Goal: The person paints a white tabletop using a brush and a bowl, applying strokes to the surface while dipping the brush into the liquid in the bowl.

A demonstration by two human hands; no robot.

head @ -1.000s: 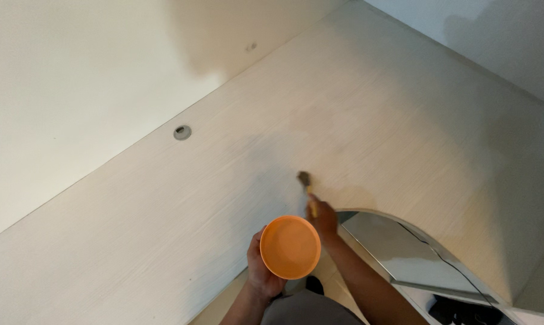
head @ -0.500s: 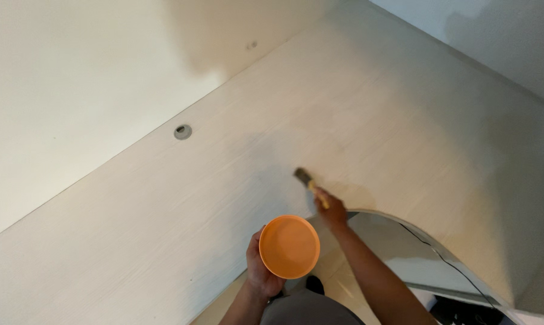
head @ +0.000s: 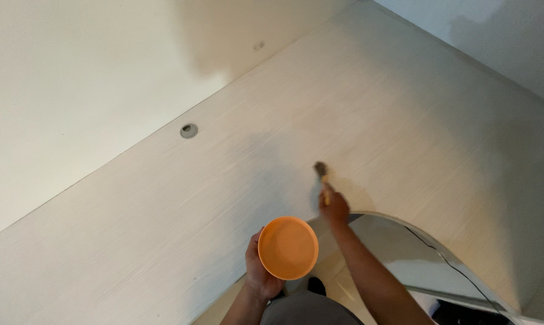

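My left hand (head: 258, 269) grips a round orange bowl (head: 288, 247) from below and holds it level over the front edge of a pale wood-grain desk top (head: 163, 216). My right hand (head: 334, 209) holds a small paintbrush (head: 323, 177) by its yellow handle. The dark bristles point away from me and touch the desk surface just beyond the curved cut-out in the front edge. The inside of the bowl looks plain orange; I cannot tell what is in it.
A round grey cable grommet (head: 189, 130) sits near the back edge, against the white wall (head: 73, 72). A second wall (head: 494, 36) closes the right corner. Below the cut-out lies a grey panel (head: 398, 253) with a thin black cable (head: 446, 262).
My right hand has moved the brush up and to the right across the desk, and the brush now points more straight ahead. The bowl has stayed about where it was.
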